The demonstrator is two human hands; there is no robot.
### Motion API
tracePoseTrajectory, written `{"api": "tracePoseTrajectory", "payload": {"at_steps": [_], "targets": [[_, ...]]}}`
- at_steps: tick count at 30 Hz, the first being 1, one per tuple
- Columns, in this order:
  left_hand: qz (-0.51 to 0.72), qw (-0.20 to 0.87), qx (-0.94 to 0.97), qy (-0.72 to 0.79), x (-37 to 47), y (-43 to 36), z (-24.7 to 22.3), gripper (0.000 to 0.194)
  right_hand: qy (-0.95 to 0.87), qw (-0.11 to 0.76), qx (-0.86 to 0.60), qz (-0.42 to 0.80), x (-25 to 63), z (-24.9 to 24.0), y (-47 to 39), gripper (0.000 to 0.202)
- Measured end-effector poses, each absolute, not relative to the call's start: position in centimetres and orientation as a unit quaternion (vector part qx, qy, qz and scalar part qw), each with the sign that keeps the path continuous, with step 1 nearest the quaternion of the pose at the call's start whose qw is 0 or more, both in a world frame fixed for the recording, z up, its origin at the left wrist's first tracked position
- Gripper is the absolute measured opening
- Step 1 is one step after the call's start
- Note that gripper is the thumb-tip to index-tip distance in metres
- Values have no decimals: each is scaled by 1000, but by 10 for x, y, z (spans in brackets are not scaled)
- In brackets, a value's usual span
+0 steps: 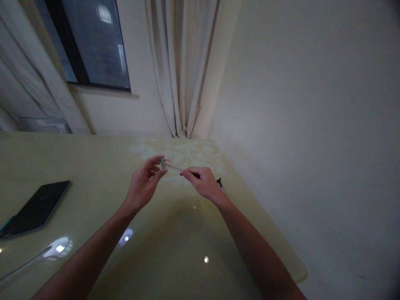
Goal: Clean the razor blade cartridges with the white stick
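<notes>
Forearms (254, 241) stretched over the glossy desk (175, 258), I have my left grip (144, 182) pinched on a small grey-green cylinder (162, 163), held above the surface, while my right grip (202, 180) is closed on a thin pale stick (174, 167) pointing toward it, though I can't tell whether the two touch. With both pieces picked up and neither set down, I judge the work between them under way and not finished; farther out, a small black-topped object (220, 183) peeks out just past my right grip, and a dark tablet (37, 208) lies well off to the left.
</notes>
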State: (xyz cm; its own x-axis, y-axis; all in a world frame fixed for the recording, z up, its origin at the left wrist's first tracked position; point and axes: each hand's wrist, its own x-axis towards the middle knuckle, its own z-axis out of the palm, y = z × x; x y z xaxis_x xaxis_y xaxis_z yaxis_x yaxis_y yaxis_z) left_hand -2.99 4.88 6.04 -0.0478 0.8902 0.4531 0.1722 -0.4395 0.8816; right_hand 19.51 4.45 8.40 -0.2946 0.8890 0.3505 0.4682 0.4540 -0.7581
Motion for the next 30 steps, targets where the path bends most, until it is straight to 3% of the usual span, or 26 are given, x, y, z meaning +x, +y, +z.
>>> {"api": "tracePoseTrajectory", "payload": {"at_steps": [6, 30], "targets": [[576, 303, 630, 423, -29, 48, 61, 48, -755, 391, -425, 311, 195, 82, 45, 42], [591, 286, 629, 416, -31, 46, 60, 46, -753, 405, -432, 285, 196, 87, 42, 40]]}}
